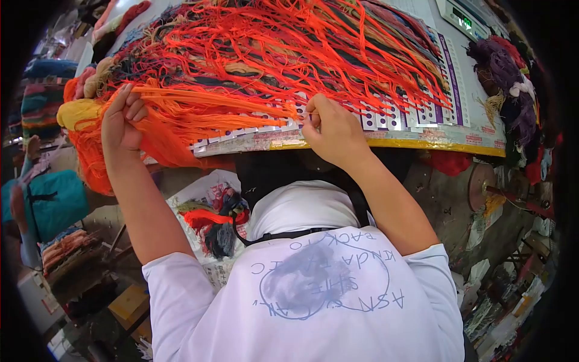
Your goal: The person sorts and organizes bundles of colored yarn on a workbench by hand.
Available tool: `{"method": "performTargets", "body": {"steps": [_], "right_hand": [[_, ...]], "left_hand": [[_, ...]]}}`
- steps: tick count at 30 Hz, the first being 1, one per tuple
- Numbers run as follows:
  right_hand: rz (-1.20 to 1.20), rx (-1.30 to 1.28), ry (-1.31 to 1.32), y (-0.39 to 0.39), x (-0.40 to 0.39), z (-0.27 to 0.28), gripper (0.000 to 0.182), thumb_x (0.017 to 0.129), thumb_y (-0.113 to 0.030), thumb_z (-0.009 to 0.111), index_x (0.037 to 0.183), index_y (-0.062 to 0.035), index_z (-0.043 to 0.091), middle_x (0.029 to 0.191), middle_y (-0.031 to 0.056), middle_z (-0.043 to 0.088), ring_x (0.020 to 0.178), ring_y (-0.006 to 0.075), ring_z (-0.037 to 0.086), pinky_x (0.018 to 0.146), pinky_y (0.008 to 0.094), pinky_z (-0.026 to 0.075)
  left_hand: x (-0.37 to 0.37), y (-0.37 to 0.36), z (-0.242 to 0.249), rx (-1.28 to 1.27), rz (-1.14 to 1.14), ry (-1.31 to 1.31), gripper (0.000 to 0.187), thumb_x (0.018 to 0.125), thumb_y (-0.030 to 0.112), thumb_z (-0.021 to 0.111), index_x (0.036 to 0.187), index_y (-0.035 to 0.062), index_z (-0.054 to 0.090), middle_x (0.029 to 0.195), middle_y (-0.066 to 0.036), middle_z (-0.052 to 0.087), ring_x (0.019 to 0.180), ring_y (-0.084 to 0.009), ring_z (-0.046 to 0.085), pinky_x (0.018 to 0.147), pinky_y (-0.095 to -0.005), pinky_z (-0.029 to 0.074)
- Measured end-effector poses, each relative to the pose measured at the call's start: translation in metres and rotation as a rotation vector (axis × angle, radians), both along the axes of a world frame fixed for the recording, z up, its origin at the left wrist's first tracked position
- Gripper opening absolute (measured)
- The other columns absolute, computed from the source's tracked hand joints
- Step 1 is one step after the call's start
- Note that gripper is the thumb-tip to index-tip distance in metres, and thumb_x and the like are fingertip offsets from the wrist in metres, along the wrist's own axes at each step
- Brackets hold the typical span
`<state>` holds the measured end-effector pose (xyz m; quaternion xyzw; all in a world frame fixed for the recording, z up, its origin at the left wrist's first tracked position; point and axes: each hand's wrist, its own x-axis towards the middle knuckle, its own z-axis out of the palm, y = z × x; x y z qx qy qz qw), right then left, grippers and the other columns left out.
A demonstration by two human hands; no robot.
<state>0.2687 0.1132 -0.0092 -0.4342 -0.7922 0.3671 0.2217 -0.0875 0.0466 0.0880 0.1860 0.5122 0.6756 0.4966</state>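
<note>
Orange threads [223,104] stretch between my two hands along the table's near edge. My left hand [123,120] is closed around the left part of the bundle, and loose orange strands hang below it. At the other end, the fingers of my right hand [332,130] pinch the gathered tip of the orange threads. Under that hand lies a row of white cards with punched holes and purple print [416,119]. A thick spread of red-orange, dark and tan threads [253,48] covers the cards beyond my hands.
A scale with a green display [464,21] stands at the far right. Purple yarn [506,72] hangs over the table's right end. A yellow skein [79,114] sits at the left. Below, coloured yarn scraps [220,220] lie on paper. Yellow tape [434,145] runs along the table edge.
</note>
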Motion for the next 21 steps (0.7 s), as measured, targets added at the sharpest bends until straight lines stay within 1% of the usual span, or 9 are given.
{"method": "performTargets", "body": {"steps": [4, 7, 9, 11, 13, 15, 17, 19, 21], "right_hand": [[-0.015, -0.020, -0.017, -0.001, 0.001, 0.000, 0.025, 0.073, -0.019, 0.062, 0.089, -0.0032, 0.051, 0.082, 0.0147, 0.060, 0.076, 0.0341, 0.061, 0.067, 0.0439, 0.048], [-0.003, -0.022, -0.029, -0.003, -0.003, -0.004, 0.035, 0.076, -0.025, 0.061, 0.104, -0.0031, 0.054, 0.094, 0.0177, 0.060, 0.088, 0.0346, 0.060, 0.075, 0.0448, 0.048], [-0.003, -0.017, -0.096, -0.004, -0.003, -0.008, 0.047, 0.079, -0.029, 0.059, 0.119, -0.0043, 0.052, 0.102, 0.0192, 0.059, 0.096, 0.0348, 0.058, 0.081, 0.0452, 0.048], [-0.027, 0.072, 0.017, -0.010, -0.001, -0.013, 0.037, 0.078, -0.025, 0.059, 0.110, -0.0053, 0.055, 0.095, 0.0184, 0.060, 0.088, 0.0359, 0.060, 0.074, 0.0448, 0.050], [-0.084, 0.140, 0.227, -0.023, 0.000, -0.003, 0.016, 0.079, -0.015, 0.057, 0.093, -0.0074, 0.055, 0.083, 0.0133, 0.060, 0.074, 0.0318, 0.062, 0.061, 0.0424, 0.049], [-0.059, 0.121, 0.387, -0.035, 0.005, 0.019, 0.012, 0.080, -0.013, 0.059, 0.089, -0.0074, 0.056, 0.081, 0.0100, 0.059, 0.068, 0.0257, 0.062, 0.055, 0.0370, 0.048], [-0.011, -0.020, 0.492, -0.045, 0.006, 0.035, 0.012, 0.082, -0.016, 0.062, 0.087, -0.0062, 0.057, 0.078, 0.0079, 0.058, 0.065, 0.0209, 0.061, 0.054, 0.0327, 0.047], [0.035, -0.127, 0.587, -0.051, 0.008, 0.045, 0.017, 0.080, -0.014, 0.066, 0.094, -0.0053, 0.060, 0.075, 0.0051, 0.055, 0.062, 0.0138, 0.055, 0.056, 0.0253, 0.045], [0.072, -0.149, 0.553, -0.051, 0.015, 0.053, 0.019, 0.080, -0.014, 0.067, 0.095, -0.0052, 0.060, 0.080, 0.0039, 0.055, 0.069, 0.0119, 0.054, 0.060, 0.0246, 0.045]], "left_hand": [[-0.057, -0.013, -0.010, 0.285, 0.099, -0.208, 0.007, 0.093, 0.005, 0.044, 0.086, 0.0037, 0.044, 0.066, 0.001, 0.036, 0.048, -0.0074, 0.029, 0.046, -0.0216, 0.027], [-0.051, -0.018, -0.021, -0.103, 0.434, 0.457, 0.012, 0.093, 0.013, 0.045, 0.088, 0.0051, 0.052, 0.072, -0.003, 0.051, 0.051, -0.0091, 0.039, 0.048, -0.0230, 0.034], [-0.077, -0.031, -0.033, -0.510, 0.468, 0.805, 0.019, 0.094, 0.019, 0.045, 0.085, 0.0085, 0.058, 0.076, -0.004, 0.056, 0.050, -0.0102, 0.044, 0.049, -0.0254, 0.038], [-0.106, -0.050, -0.064, -0.344, 0.396, 0.589, 0.024, 0.092, 0.019, 0.050, 0.112, 0.0093, 0.061, 0.062, 0.000, 0.048, 0.045, -0.0083, 0.038, 0.041, -0.0251, 0.036], [0.013, -0.047, -0.006, -0.217, 0.238, 0.397, 0.033, 0.090, 0.017, 0.053, 0.122, 0.0075, 0.053, 0.078, 0.000, 0.051, 0.049, -0.0062, 0.039, 0.041, -0.0204, 0.036], [0.081, -0.043, 0.003, -0.035, -0.034, -0.101, 0.041, 0.091, 0.018, 0.053, 0.127, -0.0011, 0.045, 0.077, -0.001, 0.050, 0.058, -0.0056, 0.041, 0.042, -0.0158, 0.035], [0.142, -0.041, -0.004, 0.035, -0.288, -0.304, 0.043, 0.091, 0.020, 0.052, 0.127, -0.0024, 0.044, 0.098, -0.006, 0.054, 0.076, -0.0093, 0.051, 0.055, -0.0190, 0.045], [0.198, -0.039, -0.004, -0.066, -0.313, -0.301, 0.043, 0.092, 0.021, 0.049, 0.127, -0.0027, 0.045, 0.111, -0.008, 0.056, 0.093, -0.0160, 0.056, 0.073, -0.0278, 0.049], [0.222, -0.040, -0.021, 0.039, -0.409, -0.168, 0.044, 0.092, 0.021, 0.047, 0.128, -0.0048, 0.044, 0.127, -0.011, 0.050, 0.111, -0.0220, 0.051, 0.093, -0.0375, 0.042]]}}
